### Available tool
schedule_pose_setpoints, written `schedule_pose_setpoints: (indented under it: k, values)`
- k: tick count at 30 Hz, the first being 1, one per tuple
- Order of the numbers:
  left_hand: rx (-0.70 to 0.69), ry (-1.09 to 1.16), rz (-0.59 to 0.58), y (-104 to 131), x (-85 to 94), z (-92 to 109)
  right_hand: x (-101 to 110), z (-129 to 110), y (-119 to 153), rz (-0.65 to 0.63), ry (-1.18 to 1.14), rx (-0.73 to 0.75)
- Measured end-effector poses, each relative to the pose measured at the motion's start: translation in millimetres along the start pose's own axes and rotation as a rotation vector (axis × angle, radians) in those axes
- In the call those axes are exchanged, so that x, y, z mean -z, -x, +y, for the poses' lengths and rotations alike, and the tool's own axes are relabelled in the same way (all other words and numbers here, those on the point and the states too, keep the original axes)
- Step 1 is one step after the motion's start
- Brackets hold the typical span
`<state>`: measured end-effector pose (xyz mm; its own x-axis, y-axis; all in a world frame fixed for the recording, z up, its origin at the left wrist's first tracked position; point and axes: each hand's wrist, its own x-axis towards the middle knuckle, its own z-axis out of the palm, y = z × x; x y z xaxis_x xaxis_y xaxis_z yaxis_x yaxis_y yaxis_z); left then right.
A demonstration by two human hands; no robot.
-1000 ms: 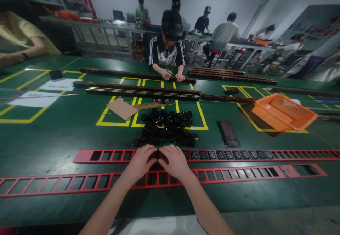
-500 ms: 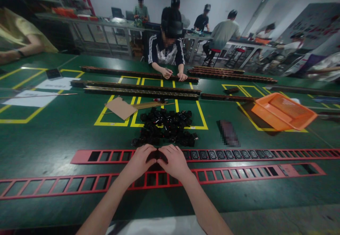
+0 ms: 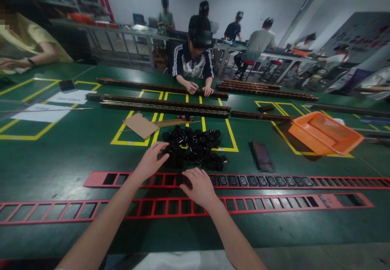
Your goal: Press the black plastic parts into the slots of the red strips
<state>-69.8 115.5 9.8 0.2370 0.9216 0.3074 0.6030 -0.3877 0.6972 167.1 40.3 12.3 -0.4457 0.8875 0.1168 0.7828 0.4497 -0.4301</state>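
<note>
My left hand [image 3: 151, 161] is open, thumb and fingers apart, at the left edge of a pile of black sockets [image 3: 195, 146]. Curled low over the upper red slotted strip [image 3: 95, 179], my right hand [image 3: 199, 185] has its thumb and fingers around a black socket [image 3: 186, 180], mostly hidden by the hand. To the right of that hand, several black sockets [image 3: 252, 181] sit in a row in the strip's openings. A second red slotted strip [image 3: 179, 207] lies nearer to me, crossing beneath my forearms.
An orange basket [image 3: 326, 133] stands at the right. A dark blurred flat object [image 3: 262, 156] lies right of the pile, brown cardboard [image 3: 140, 126] left of it. Long dark bars [image 3: 164, 108] cross the table. Opposite, a co-worker [image 3: 193, 64] handles another bar.
My left hand has come away from my right hand and moved left and forward to the pile, its fingers opening. My right hand has stayed almost in place over the upper strip.
</note>
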Motion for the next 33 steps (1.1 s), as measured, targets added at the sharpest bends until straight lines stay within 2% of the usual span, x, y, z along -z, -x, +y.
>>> schedule_pose_setpoints:
  k: [2,5,7,11,22,28,33]
  values:
    - [-0.026,-0.154,0.073,-21,3.5,-14,1,0,1,0.001,-0.001,0.001]
    - [-0.026,-0.281,0.075,-48,4.4,-36,1,-1,1,0.005,-0.001,-0.006]
    - [-0.035,-0.31,0.032,-62,3.9,-49,1,-1,2,0.005,-0.003,-0.01]
    - [-0.04,-0.31,-0.129,-80,3.7,-65,0,-1,2,0.003,0.0,-0.013]
    - [-0.021,-0.289,-0.296,-97,-3.3,-76,-1,0,2,0.007,-0.015,-0.02]
    - [-0.017,-0.314,-0.29,-104,-3.0,-81,1,-1,2,0.005,-0.012,-0.015]
    - [0.029,-0.349,-0.232,-97,3.5,-80,1,-1,2,0.006,-0.003,-0.02]
